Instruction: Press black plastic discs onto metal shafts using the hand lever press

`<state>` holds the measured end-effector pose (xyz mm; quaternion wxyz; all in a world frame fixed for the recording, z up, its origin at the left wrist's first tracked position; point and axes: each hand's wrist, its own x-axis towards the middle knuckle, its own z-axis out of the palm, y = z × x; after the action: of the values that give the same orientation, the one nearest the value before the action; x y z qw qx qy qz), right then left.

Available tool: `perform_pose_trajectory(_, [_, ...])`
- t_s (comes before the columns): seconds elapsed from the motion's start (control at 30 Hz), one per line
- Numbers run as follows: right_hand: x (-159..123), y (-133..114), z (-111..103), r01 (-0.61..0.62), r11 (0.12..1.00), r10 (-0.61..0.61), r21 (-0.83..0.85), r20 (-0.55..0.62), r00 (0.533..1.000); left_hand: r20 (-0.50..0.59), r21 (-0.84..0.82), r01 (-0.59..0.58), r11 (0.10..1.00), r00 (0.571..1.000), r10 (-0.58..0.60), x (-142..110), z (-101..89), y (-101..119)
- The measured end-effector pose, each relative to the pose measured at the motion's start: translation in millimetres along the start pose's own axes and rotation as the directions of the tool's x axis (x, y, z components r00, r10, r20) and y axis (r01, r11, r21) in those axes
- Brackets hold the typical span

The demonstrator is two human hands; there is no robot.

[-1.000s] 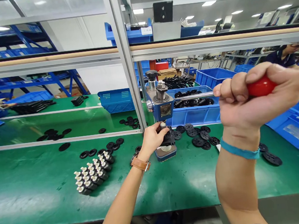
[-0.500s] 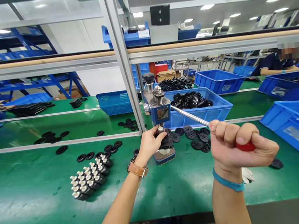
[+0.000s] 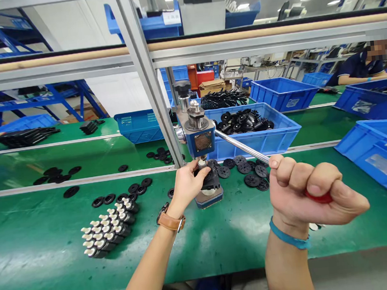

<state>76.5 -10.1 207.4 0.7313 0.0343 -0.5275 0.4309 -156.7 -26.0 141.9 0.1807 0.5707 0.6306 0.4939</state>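
Your left hand (image 3: 187,184): fingers pinch a pale-topped part (image 3: 202,163) under the press (image 3: 200,137); right hand (image 3: 305,186): fingers wrap its lever (image 3: 241,146).

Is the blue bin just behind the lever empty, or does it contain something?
Not empty: black parts lie heaped inside the bin. Their depth is hidden.

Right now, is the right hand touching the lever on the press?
Touching. The head view shows the right hand closed around the outer end of the lever, with its red grip showing between the fingers.
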Motion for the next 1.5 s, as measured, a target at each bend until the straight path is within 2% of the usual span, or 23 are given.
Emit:
perform_pose_trajectory(0.2, [1.6,3.0,1.0,0.033,0.999,-0.033,0.007,0.024,0.999,-0.02,-0.039,0.016,0.999,1.0,-0.017,3.3,0.6,-1.4])
perform_pose_trajectory(0.3, [7.9,-3.1,8.0,-0.014,1.0,0.013,-0.005,-0.077,0.997,-0.07,-0.077,0.012,0.997,0.997,-0.018,1.1,-0.2,5.0])
perform_pose_trajectory(0.4, [8.0,-15.3,15.7,-0.078,0.994,0.062,-0.072,-0.2,0.978,-0.145,-0.131,0.001,0.991,0.989,-0.02,-17.5,-3.2,13.8])
perform_pose_trajectory(0.47, [-4.8,-21.5,17.6,-0.108,0.986,0.081,-0.128,-0.2,0.976,-0.183,-0.284,0.035,0.958,0.979,-0.09,-41.1,-6.1,16.5])
perform_pose_trajectory(0.5, [-16.2,-22.8,17.8,-0.132,0.977,0.103,-0.168,-0.172,0.98,-0.168,-0.479,0.089,0.873,0.967,-0.191,-55.2,-7.5,16.6])
perform_pose_trajectory(0.57, [-47.3,-21.3,18.3,-0.208,0.932,0.194,-0.297,-0.077,0.978,-0.009,-0.8,0.231,0.554,0.918,-0.397,-85.0,-9.4,14.6])
perform_pose_trajectory(0.63, [-83.6,-15.8,21.3,-0.266,0.841,0.324,-0.471,0.045,0.945,0.244,-0.897,0.381,0.223,0.849,-0.469,-112.8,-9.1,11.0])
perform_pose_trajectory(0.7, [-116.8,-9.5,27.5,-0.228,0.764,0.399,-0.603,0.163,0.902,0.42,-0.88,0.475,-0.004,0.774,-0.473,-135.4,-6.1,6.0])
perform_pose_trajectory(0.8, [-149.3,-4.0,36.3,-0.112,0.727,0.412,-0.678,0.299,0.861,0.519,-0.848,0.494,-0.193,0.699,-0.491,-158.8,0.8,-5.1])
perform_pose_trajectory(0.83, [-155.2,-3.7,37.3,-0.089,0.72,0.404,-0.688,0.311,0.86,0.532,-0.843,0.486,-0.232,0.684,-0.499,-164.2,2.9,-9.5])
perform_pose_trajectory(0.9, [-161.7,-5.0,35.9,-0.097,0.689,0.39,-0.718,0.254,0.885,0.548,-0.835,0.474,-0.28,0.667,-0.504,-172.1,5.9,-17.9])
perform_pose_trajectory(0.97, [-164.5,-7.6,32.0,-0.134,0.648,0.372,-0.75,0.159,0.914,0.56,-0.827,0.475,-0.299,0.659,-0.502,-176.4,8.0,-23.9])
perform_pose_trajectory(1.03, [-167.1,-9.6,29.2,-0.131,0.617,0.376,-0.776,0.145,0.915,0.555,-0.83,0.478,-0.288,0.649,-0.52,-178.0,10.8,-26.0])
perform_pose_trajectory(1.07, [-169.2,-9.9,28.9,-0.112,0.605,0.397,-0.788,0.176,0.901,0.54,-0.837,0.475,-0.272,0.639,-0.548,-178.3,13.1,-25.6])
perform_pose_trajectory(1.13, [-175.4,-8.7,30.2,-0.094,0.574,0.479,-0.813,0.24,0.844,0.501,-0.851,0.472,-0.229,0.603,-0.621,-179.1,19.8,-23.3])
perform_pose_trajectory(1.2, [-183.1,-4.8,31.6,-0.15,0.536,0.578,-0.831,0.232,0.782,0.456,-0.861,0.48,-0.17,0.579,-0.676,-181.4,27.9,-20.7])
perform_pose_trajectory(1.27, [-189.0,1.5,29.3,-0.305,0.542,0.62,-0.783,0.128,0.774,0.417,-0.863,0.497,-0.091,0.599,-0.684,-185.6,34.2,-19.8])
perform_pose_trajectory(1.37, [-184.1,14.2,14.0,-0.497,0.629,0.585,-0.598,-0.056,0.809,0.414,-0.842,0.539,0.029,0.68,-0.605,-192.9,32.4,-22.9])
perform_pose_trajectory(1.43, [-165.2,23.5,-2.9,-0.544,0.666,0.562,-0.51,-0.135,0.816,0.421,-0.822,0.562,0.093,0.71,-0.564,-196.6,23.1,-26.7])
perform_pose_trajectory(1.5, [-130.4,33.2,-21.1,-0.587,0.683,0.558,-0.434,-0.208,0.803,0.383,-0.814,0.559,0.157,0.72,-0.579,-199.3,10.8,-29.8])
